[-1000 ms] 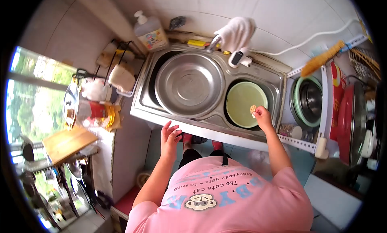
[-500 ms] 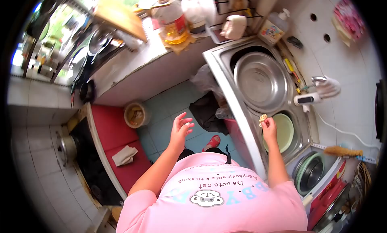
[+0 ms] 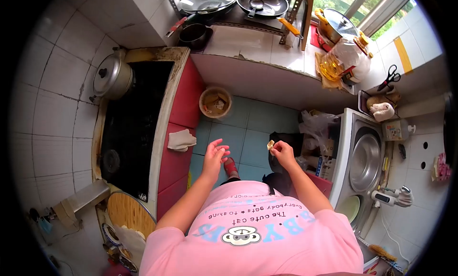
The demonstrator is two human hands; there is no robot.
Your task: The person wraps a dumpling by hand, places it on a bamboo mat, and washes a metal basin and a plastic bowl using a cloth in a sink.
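Observation:
My right hand (image 3: 284, 155) pinches a small crumpled yellowish-white piece (image 3: 270, 144) between thumb and fingertips, held over the blue-green floor. What the piece is, I cannot make out. My left hand (image 3: 215, 156) is empty, its fingers apart and slightly curled, left of centre. Beyond it on the floor stands a round bin (image 3: 215, 102) with scraps inside. Nearest my left hand on its left is a folded pale cloth (image 3: 182, 140) on the red cabinet front (image 3: 171, 166).
At the right are the sink (image 3: 347, 147) with a metal basin (image 3: 365, 163) and a green basin (image 3: 349, 208). Plastic bags (image 3: 317, 128) lie beside it. A black cooktop (image 3: 136, 118) with a lidded pot (image 3: 112, 76) is at the left. Pans (image 3: 262, 3) stand at the back.
The view has swung left, from the sink to the floor and cooktop. My right hand has come away from the green basin, still pinching the small piece. My left hand stays open.

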